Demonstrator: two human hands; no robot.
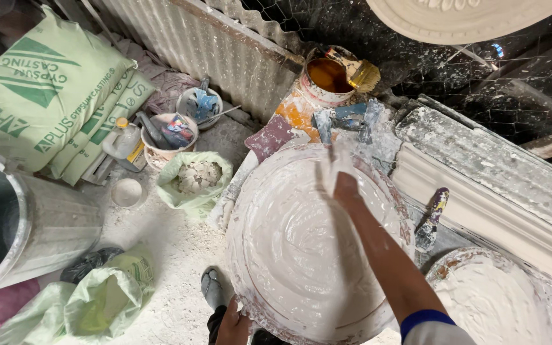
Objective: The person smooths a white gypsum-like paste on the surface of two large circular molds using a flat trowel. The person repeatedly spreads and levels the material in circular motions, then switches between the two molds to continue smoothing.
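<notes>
Left hand sits down at 6 o'clock, fingers clamped on the near rim of the big round plaster mold, which fills the middle of the view. Right hand reaches across toward 12, plaster-coated and laid on the wet white surface; can't really tell if it's gripping anything. Second plaster-filled mold at 4 o'clock. Further out, a tin of amber liquid with a brush at 12, gypsum bags at 10.
</notes>
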